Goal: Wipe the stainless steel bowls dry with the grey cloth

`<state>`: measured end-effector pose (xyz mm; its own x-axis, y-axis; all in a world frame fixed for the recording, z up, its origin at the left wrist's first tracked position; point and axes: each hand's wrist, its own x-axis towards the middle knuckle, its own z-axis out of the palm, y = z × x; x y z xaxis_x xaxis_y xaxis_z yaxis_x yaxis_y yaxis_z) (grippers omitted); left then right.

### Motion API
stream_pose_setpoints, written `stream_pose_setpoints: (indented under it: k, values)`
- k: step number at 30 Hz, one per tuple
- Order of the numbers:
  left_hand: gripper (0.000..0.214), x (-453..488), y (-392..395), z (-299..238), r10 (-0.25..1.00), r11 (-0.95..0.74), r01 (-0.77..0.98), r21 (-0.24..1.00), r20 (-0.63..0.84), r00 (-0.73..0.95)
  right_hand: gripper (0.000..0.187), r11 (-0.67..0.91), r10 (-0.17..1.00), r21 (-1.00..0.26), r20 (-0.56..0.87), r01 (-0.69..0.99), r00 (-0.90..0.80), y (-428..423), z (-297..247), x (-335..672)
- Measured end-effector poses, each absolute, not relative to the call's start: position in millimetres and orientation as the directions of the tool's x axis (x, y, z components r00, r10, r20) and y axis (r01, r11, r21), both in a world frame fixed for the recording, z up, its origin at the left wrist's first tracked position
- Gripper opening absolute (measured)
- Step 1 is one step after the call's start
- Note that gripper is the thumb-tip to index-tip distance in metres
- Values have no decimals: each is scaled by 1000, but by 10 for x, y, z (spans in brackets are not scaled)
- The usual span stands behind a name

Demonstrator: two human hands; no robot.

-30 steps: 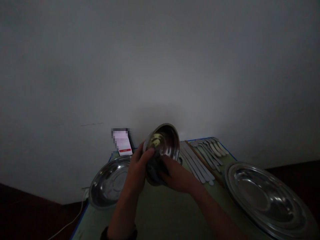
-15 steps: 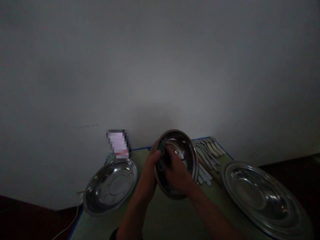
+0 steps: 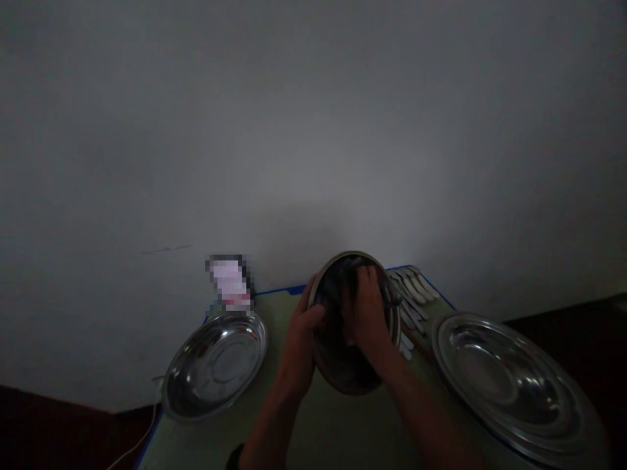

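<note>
**Head view: steel bowl held on edge between two hands**

Head camera looks down on a steel bowl (image 3: pixel 343 369) held off the table (image 3: pixel 318 434), near the middle of the scene and just in front of the wall (image 3: pixel 313 130). The bowl is tipped up on its edge, so its open mouth faces back toward the person and a little upward, with its base toward the wall. Being round, it has no long axis. Its centre line runs near to far, slanted upward.

The left hand (image 3: pixel 300 336) has its grip closed on the bowl's left rim, thumb hooked over the edge and fingers behind. The right hand (image 3: pixel 368 313) is pressed inside the bowl against its far wall, fingers bent. Something dark may lie under them, and I cannot tell whether that grip is closed on anything.

The bowl looks thin, stiff and light, and its polished metal is probably slick. It would likely ring or dent rather than break if dropped. The rolled rim is the surest place to hold it, as the smooth curved wall gives little purchase.

On the table:
- A steel plate (image 3: pixel 215 365) lies flat to the left.
- A larger steel plate (image 3: pixel 509 385) lies to the right.
- A row of spoons (image 3: pixel 416 287) lies side by side at the far right, partly hidden behind the bowl.
- A pixelated upright object (image 3: pixel 229 284) stands at the far left edge.
- A white cable (image 3: pixel 134 444) trails off the near left corner.
</note>
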<state>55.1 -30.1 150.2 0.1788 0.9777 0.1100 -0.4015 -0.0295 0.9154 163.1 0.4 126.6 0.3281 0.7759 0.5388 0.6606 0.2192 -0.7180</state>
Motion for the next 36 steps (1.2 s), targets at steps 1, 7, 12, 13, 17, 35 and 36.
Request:
stream_pose_setpoints:
  k: [1, 7, 12, 13, 17, 35, 36]
  values:
    - [59, 565, -309, 1499, 977, -18, -401, 916, 101, 187, 29, 273, 766, -755, 545, 597, 340, -24, 1263, 1585]
    - [61, 387, -189, 1534, 990, -113, -367, 923, 135, 33, 39, 541, 838, -788, 473, 295, -273, -300, 1372, 1471]
    - [56, 230, -141, 1601, 981, -191, -321, 927, 184, -55, 29, 468, 878, -641, 258, 609, -403, -265, 1371, 1648]
    - [55, 229, -151, 1610, 983, -183, -307, 934, 178, -44, 29, 399, 917, -595, 248, 698, -313, -231, 1350, 1670]
    - [59, 318, -229, 1600, 976, -159, -284, 946, 194, 98, 38, 185, 910, -573, 406, 798, 81, -89, 1290, 1697]
    - [45, 200, -229, 1763, 1000, -26, -354, 935, 28, 2, 26, 585, 788, -556, 218, 590, -576, -430, 1577, 1763]
    - [48, 172, -228, 1766, 998, -53, -352, 935, 60, 10, 28, 545, 833, -477, 215, 689, -510, -404, 1556, 1785]
